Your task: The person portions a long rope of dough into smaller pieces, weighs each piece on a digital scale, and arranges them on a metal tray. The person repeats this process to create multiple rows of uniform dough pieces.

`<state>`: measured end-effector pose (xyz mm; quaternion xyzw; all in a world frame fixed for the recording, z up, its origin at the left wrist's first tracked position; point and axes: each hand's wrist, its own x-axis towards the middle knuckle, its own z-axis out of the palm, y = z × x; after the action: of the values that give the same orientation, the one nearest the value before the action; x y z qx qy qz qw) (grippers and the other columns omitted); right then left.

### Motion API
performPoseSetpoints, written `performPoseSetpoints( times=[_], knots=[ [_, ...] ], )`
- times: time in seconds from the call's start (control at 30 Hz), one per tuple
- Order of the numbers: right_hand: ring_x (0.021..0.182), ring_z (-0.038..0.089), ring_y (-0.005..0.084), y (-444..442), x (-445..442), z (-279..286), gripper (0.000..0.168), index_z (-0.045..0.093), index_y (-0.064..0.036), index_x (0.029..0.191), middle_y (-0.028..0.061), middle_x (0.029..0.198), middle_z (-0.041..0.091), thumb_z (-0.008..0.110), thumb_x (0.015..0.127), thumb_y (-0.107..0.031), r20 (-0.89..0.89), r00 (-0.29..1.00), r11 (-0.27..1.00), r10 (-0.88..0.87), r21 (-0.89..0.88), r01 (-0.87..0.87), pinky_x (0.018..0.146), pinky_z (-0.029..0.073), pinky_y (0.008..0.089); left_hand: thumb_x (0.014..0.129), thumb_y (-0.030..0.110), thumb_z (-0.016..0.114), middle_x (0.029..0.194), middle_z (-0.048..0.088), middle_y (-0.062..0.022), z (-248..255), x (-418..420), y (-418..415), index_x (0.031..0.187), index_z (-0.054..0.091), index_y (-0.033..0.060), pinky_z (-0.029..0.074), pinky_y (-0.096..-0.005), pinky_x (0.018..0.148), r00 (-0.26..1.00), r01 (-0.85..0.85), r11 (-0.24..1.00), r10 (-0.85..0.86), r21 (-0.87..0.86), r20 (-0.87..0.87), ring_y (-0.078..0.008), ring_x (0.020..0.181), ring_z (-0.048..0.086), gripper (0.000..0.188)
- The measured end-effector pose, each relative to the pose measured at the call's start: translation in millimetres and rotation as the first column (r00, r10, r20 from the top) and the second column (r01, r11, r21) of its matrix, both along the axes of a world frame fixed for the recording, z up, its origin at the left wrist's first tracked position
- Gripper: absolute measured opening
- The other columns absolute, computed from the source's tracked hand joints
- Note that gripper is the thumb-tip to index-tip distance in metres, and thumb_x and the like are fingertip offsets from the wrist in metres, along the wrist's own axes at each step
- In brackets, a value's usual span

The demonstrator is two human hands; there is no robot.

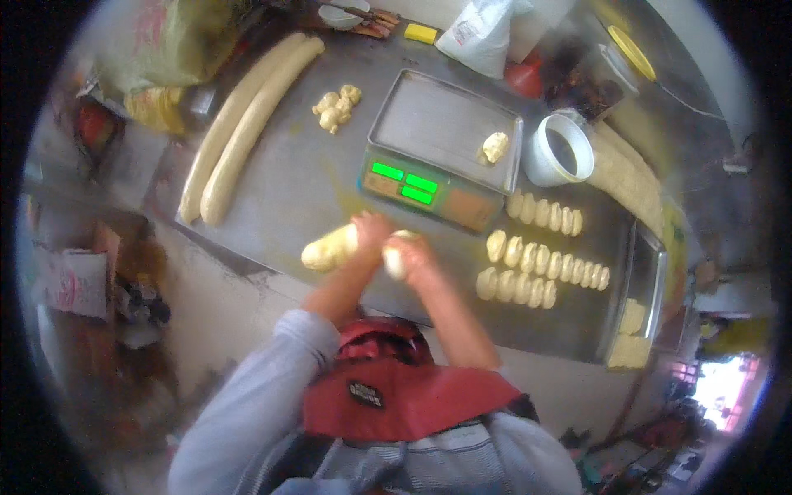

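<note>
My left hand (371,231) grips the right end of a thick, pale-yellow dough roll (327,249) at the near edge of the metal table. Close beside it, my right hand (418,255) has its fingers curled round a small dough piece (394,263); part of that piece is hidden. Beyond both hands stands a digital scale (433,197) with lit green displays. One lump of dough (495,147) lies on the right side of its metal pan (439,127). Right of my hands, flattened dough pieces (542,261) overlap in three rows.
Two long dough ropes (247,142) lie along the table's left side. Several small dough lumps (336,110) cluster left of the scale. A white bucket (539,162) of dark liquid stands right of it. A metal tray (649,278) borders the right edge. Bags (476,37) sit behind.
</note>
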<state>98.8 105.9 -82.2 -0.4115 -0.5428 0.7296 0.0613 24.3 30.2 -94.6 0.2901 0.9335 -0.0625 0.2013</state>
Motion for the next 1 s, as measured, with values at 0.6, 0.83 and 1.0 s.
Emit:
performPoseSetpoints(
  times=[0.6, 0.83, 1.0],
  knots=[
    [0.094, 0.056, 0.0291, 235, -16, 111, 0.037, 0.059, -0.01, 0.104, 0.012, 0.1, 0.058, 0.063, 0.067, -0.015, 0.342, 0.752, -0.07, 0.564, 0.927, -0.37, 0.082, 0.047, 0.0401, 0.058, 0.039, 0.079, 0.122, 0.047, -0.0132, 21, 27, -54, 0.127, 0.041, 0.0062, 0.031, -0.0463, 0.099, 0.965, 0.259, 0.872, -0.22, 0.416, -0.14, -0.0305, 0.115, 0.042, 0.085],
    [0.104, 0.056, 0.0266, 251, 203, 33, 0.052, 0.043, -0.005, 0.127, 0.0145, 0.114, 0.057, 0.066, 0.08, -0.013, -0.257, 0.947, 0.806, -0.19, 0.51, 0.3, 0.091, 0.044, 0.0383, 0.056, 0.035, 0.082, 0.126, 0.045, -0.0131, 30, 31, -50, 0.127, 0.04, 0.0109, 0.03, -0.0458, 0.1, 0.955, 0.296, 0.849, -0.256, 0.438, -0.148, -0.0295, 0.118, 0.041, 0.086],
    [0.099, 0.057, 0.0337, 299, 301, -25, 0.038, 0.054, -0.004, 0.115, 0.0198, 0.113, 0.057, 0.055, 0.089, -0.031, 0.011, 0.878, 0.651, -0.479, 0.675, 0.347, 0.085, 0.045, 0.0403, 0.054, 0.034, 0.083, 0.129, 0.042, -0.0132, 37, 28, -43, 0.129, 0.037, 0.0101, 0.031, -0.0453, 0.1, 0.953, 0.302, 0.874, -0.277, 0.382, -0.12, -0.0303, 0.12, 0.04, 0.092]
  ],
)
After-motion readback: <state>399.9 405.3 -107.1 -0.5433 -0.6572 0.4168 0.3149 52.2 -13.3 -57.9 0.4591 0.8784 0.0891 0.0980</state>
